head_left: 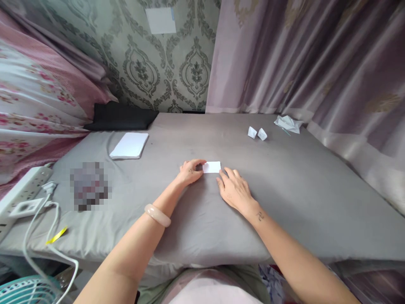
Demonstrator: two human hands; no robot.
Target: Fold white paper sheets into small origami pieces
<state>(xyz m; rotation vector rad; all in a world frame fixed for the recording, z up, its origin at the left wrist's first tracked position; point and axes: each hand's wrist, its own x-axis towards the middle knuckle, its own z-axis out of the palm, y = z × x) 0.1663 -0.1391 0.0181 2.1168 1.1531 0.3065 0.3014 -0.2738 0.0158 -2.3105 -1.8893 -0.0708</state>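
Forearms [134,245] slanted from the bottom edge; mid-frame, the paper [211,167] lay lengthwise left-to-right between a parted left grip [190,171] and loosely spread right grip [236,189].

power strip [23,190] with white plug [49,187] | yellow scrap [57,235] | black cloth [123,116] near patterned wall [142,74]

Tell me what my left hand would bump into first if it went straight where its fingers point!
The small paper. Your left hand points right at its left end, and the fingertips seem to touch it already, though from above I can't be quite sure.
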